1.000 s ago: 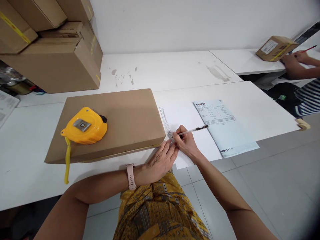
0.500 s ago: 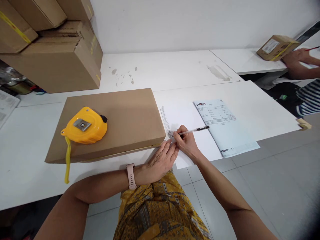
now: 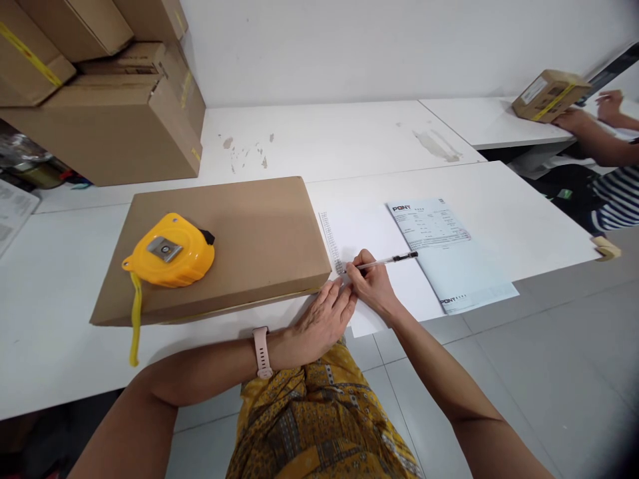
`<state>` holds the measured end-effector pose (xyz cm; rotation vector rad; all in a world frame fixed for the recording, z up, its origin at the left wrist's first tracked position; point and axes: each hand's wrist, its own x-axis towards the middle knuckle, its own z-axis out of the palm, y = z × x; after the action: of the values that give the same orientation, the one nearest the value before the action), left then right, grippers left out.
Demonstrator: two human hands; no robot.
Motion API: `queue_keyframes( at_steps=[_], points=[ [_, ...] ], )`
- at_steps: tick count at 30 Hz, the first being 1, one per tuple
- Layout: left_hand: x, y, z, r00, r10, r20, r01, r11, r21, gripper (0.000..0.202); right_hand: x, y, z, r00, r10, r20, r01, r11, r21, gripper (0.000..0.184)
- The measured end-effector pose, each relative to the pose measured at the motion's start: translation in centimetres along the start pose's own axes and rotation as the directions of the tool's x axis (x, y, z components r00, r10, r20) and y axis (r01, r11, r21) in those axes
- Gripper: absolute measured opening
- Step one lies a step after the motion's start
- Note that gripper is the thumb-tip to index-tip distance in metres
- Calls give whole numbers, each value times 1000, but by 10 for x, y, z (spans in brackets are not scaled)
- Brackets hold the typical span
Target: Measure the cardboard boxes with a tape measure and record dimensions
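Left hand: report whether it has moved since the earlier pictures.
No: the left hand shows no visible shift, lying by the near right corner of the flat cardboard box as before.

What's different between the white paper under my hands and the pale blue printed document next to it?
The white paper looks mostly blank, while the pale blue printed document shows text and PONY lettering. The left hand and right hand touch the paper; neither touches the document. Both lie flat atop the white table.
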<state>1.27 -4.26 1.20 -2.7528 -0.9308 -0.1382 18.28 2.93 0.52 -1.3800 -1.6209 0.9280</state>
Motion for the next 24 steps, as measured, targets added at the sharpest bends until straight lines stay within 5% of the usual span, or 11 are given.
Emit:
queue_keyframes(
  at_steps=[10, 16, 24],
  points=[
    [1, -1, -5, 1000, 15, 25, -15, 1000, -13, 61, 2, 4, -1, 1000, -22, 21, 17, 981, 193, 27],
    [0, -2, -7, 999, 13, 33, -12, 1000, -18, 63, 0, 0, -2, 997, 68, -32, -67, 997, 41, 22],
    [1, -1, -4, 1000, 6, 3, -6, 1000, 0, 63, 0, -7, -2, 1000, 7, 16, -5, 996, -84, 19]
  ],
)
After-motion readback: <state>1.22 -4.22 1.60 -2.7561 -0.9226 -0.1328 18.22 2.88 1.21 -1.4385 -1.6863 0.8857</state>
